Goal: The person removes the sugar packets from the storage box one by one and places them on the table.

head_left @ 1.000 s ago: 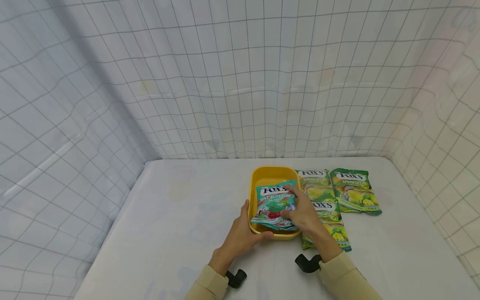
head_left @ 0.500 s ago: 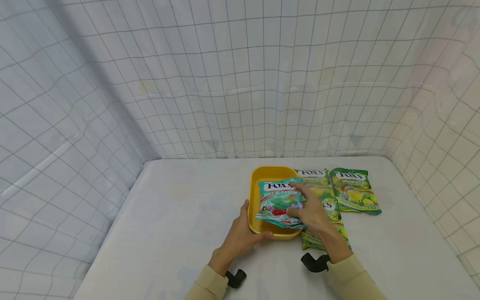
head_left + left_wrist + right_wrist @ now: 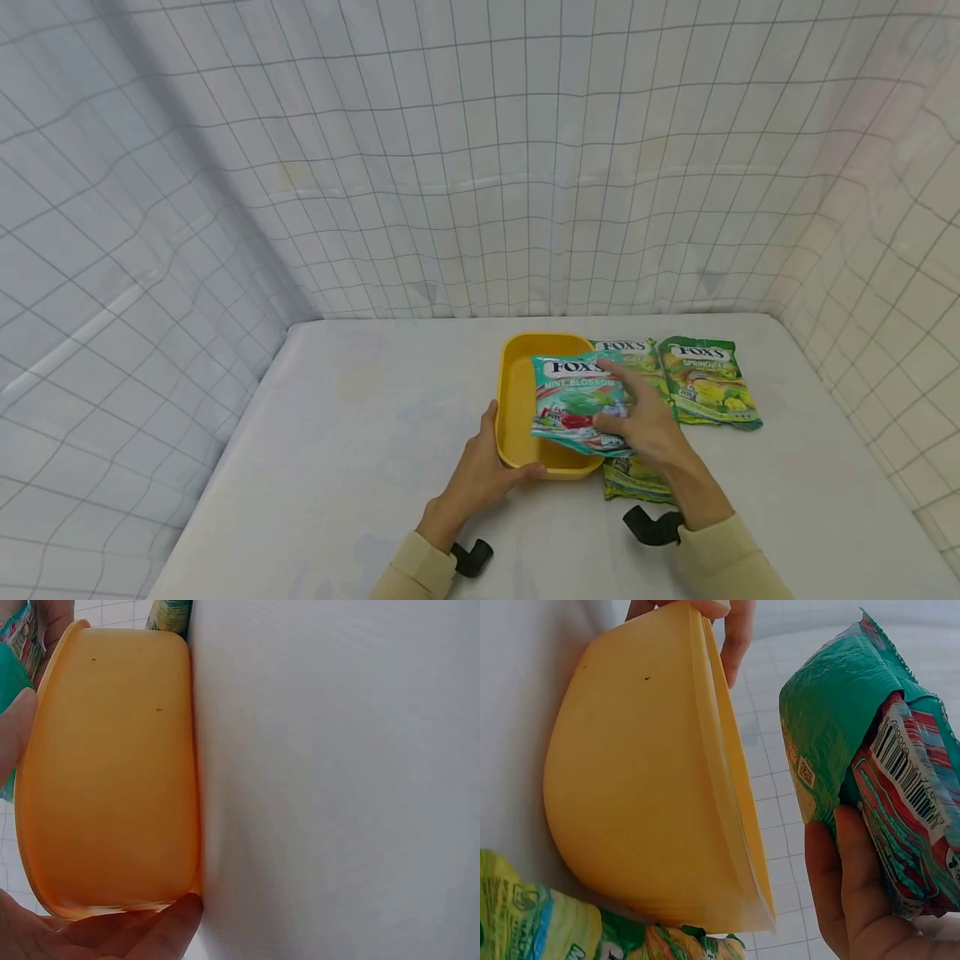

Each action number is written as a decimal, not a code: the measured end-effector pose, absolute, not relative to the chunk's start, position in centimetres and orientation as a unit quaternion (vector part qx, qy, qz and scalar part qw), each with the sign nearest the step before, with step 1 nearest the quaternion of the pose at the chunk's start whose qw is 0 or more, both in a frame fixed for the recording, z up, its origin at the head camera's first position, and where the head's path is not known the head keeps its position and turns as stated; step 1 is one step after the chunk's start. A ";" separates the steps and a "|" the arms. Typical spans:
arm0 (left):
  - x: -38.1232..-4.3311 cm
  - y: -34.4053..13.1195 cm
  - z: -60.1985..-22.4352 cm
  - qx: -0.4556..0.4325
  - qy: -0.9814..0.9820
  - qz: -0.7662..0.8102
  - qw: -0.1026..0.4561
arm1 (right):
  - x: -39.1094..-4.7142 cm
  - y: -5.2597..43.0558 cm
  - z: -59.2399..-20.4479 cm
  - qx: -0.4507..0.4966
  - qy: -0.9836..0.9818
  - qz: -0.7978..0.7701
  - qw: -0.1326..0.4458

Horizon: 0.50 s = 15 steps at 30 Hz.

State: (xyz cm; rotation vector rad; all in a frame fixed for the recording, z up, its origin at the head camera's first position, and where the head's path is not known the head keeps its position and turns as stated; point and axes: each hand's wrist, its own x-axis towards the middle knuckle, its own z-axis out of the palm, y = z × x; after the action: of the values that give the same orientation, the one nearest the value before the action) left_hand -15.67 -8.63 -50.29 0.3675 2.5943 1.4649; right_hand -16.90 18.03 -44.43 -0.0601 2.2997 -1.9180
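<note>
A teal bag of Fox's Mint Blossom candy (image 3: 573, 404) is gripped along its right side by my right hand (image 3: 651, 425), thumb on its printed front. In the right wrist view, fingers (image 3: 862, 881) press its back beside the barcode. The bag is above the yellow plastic tub (image 3: 517, 417), overlapping its right rim in the head view. My left hand (image 3: 480, 467) holds the tub's near left corner, thumb at the front rim and fingers along the left wall. The tub (image 3: 120, 765) stands upright on the white table.
Green Spring Tea candy bags lie right of the tub: a far one (image 3: 637, 357), a near one (image 3: 633, 485) partly hidden under my right hand, and one farther right (image 3: 711, 387). White grid-patterned cloth (image 3: 480, 208) walls the table's back and sides.
My right hand has lifted the teal candy bag from inside the tub and moved it right, over the right rim. The left hand and the tub have stayed put.
</note>
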 end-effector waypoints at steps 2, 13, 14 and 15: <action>-15.7 -8.6 -50.3 0.123 0.863 0.486 0.069 | -16.8 18.5 -44.5 -0.029 0.757 -0.648 0.074; -15.6 -8.6 -50.4 0.122 0.867 0.478 0.067 | -16.1 20.6 -44.2 -0.024 0.757 -0.649 0.064; -15.7 -8.6 -50.4 0.121 0.867 0.479 0.068 | -16.0 20.8 -44.2 -0.023 0.760 -0.647 0.063; -15.7 -8.6 -50.4 0.120 0.866 0.480 0.069 | -16.0 21.1 -44.1 -0.025 0.762 -0.645 0.061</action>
State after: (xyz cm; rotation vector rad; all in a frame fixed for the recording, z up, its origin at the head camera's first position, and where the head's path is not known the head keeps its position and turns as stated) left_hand -15.65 -8.62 -50.43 0.3607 2.6072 1.4450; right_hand -15.96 21.11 -44.14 -0.0757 2.3037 -1.9496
